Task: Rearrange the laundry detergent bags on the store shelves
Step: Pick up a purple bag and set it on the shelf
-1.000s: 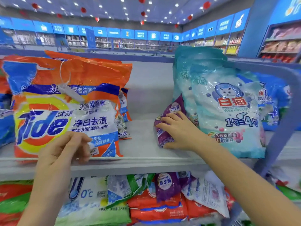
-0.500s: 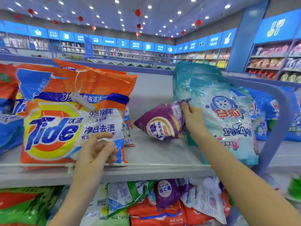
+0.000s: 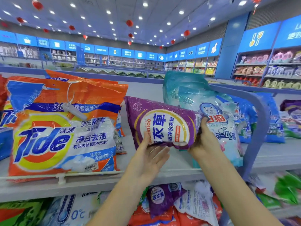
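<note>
A small purple detergent bag (image 3: 164,123) is held up in the air above the grey shelf (image 3: 162,173), its printed face toward me. My right hand (image 3: 206,142) grips its right end, thumb on the front. My left hand (image 3: 149,159) supports the bag's lower left edge from below, thumb against the front and fingers spread loosely underneath. A big orange Tide bag (image 3: 61,128) stands on the shelf at left. Teal bags with a cat logo (image 3: 211,118) stand at right, partly behind the purple bag and my right hand.
A blue curved shelf divider (image 3: 259,128) rises at right, with blue and purple bags (image 3: 276,123) beyond it. The lower shelf holds a jumble of bags: another purple bag (image 3: 161,198), white, orange and green ones. Store aisles run behind.
My right hand lifted the purple bag off the shelf from beside the teal bags and turned its face toward me. My left hand left the Tide bag and came under the purple bag.
</note>
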Action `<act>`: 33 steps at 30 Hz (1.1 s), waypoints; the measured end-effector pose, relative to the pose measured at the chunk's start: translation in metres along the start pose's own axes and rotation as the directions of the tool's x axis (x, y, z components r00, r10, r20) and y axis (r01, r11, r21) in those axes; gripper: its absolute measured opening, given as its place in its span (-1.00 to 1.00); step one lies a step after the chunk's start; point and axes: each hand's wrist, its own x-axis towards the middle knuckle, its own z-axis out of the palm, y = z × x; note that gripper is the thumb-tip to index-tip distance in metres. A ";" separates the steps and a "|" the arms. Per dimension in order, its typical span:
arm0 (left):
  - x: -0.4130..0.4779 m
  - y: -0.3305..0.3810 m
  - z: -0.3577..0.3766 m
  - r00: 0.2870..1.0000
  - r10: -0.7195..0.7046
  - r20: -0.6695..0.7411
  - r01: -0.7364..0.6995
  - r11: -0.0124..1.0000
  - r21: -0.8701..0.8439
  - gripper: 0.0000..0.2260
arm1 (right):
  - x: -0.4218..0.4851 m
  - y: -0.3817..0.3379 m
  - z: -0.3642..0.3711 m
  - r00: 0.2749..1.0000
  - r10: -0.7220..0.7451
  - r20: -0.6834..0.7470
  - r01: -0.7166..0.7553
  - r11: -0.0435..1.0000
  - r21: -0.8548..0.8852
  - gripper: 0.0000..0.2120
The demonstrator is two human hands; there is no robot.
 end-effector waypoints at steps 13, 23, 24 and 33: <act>0.022 0.039 0.014 0.696 0.717 0.023 -0.683 0.652 0.331 -0.63 | -0.021 0.002 -0.054 0.958 -0.258 0.124 0.281 0.933 -0.224 -0.73; 0.005 0.062 0.036 0.648 0.692 0.318 -0.694 0.366 0.620 -0.52 | -0.011 -0.025 -0.037 0.831 -0.216 0.513 0.504 0.681 -0.531 -0.17; 0.003 0.059 0.038 0.654 0.664 0.363 -0.692 0.330 0.642 -0.53 | -0.011 -0.026 -0.025 0.818 -0.224 0.529 0.527 0.659 -0.536 -0.16; -0.003 0.072 0.045 0.631 0.546 0.551 -0.689 0.069 0.722 -0.56 | -0.008 -0.047 -0.002 0.805 -0.416 0.422 0.571 0.736 -0.364 -0.81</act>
